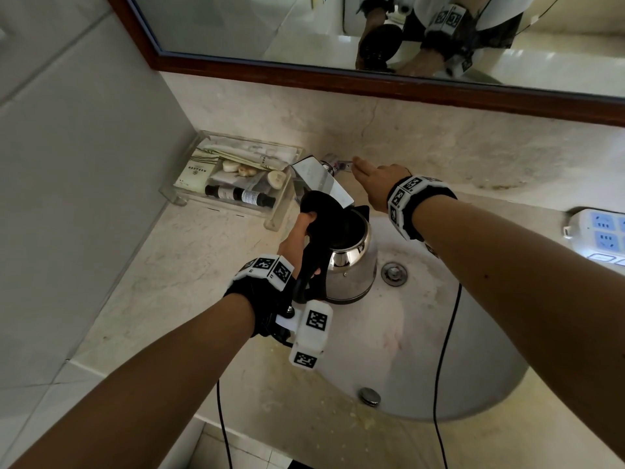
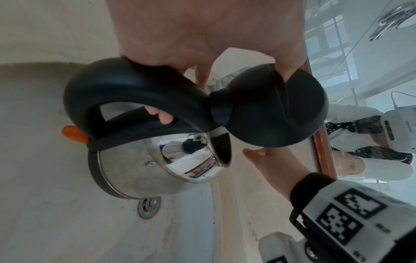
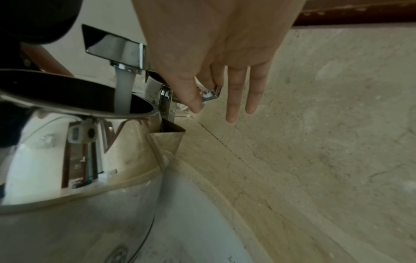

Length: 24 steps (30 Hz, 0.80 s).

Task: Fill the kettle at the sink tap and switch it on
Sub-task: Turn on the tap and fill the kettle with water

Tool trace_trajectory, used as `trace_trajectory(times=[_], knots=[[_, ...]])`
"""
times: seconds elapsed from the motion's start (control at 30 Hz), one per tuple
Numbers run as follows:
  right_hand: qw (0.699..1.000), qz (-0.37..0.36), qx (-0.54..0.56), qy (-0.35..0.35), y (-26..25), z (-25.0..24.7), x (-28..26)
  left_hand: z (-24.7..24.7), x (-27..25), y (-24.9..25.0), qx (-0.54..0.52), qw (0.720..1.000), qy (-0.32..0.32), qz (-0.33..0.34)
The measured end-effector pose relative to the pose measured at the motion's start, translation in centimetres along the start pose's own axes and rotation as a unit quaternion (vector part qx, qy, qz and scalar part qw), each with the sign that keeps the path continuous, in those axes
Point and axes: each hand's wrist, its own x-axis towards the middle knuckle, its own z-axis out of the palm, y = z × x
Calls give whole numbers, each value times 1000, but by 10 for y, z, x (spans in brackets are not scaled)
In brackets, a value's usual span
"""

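Note:
A steel kettle (image 1: 351,265) with a black handle hangs over the sink basin (image 1: 439,333), right under the chrome tap spout (image 1: 321,179). My left hand (image 1: 299,236) grips the handle, and its thumb holds the black lid (image 2: 270,110) tipped open. In the right wrist view a white stream of water (image 3: 123,89) runs from the spout (image 3: 117,46) into the kettle's mouth (image 3: 67,85). My right hand (image 1: 375,184) reaches behind the spout; thumb and a curled finger pinch the tap lever (image 3: 211,92), two fingers stay straight. An orange switch (image 2: 74,135) sits at the handle's base.
A clear tray (image 1: 236,181) of toiletries stands left of the tap. A white power strip (image 1: 598,231) lies at the right on the marble counter. The drain (image 1: 394,273) lies beside the kettle. A black cable (image 1: 446,333) crosses the basin. A wood-framed mirror (image 1: 338,72) hangs above.

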Motion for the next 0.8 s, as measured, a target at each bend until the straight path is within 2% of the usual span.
trace_trajectory(times=[0.23, 0.4, 0.5, 0.7, 0.73, 0.8], knots=[[1000, -7, -14, 7, 2, 0, 1, -2, 4, -2, 15, 1000, 10, 6], [1000, 7, -7, -5, -1, 0, -1, -5, 2, -7, 50, 998, 26, 41], [1000, 18, 1, -17, -3, -5, -3, -2, 1, -5, 20, 999, 28, 6], [999, 26, 17, -24, -5, -5, -5, 1, -9, -4, 35, 998, 9, 47], [999, 28, 22, -23, -5, -3, -4, -1, -3, -5, 14, 999, 32, 35], [998, 35, 43, -30, -4, 0, -2, -1, -3, -6, 42, 998, 47, 24]])
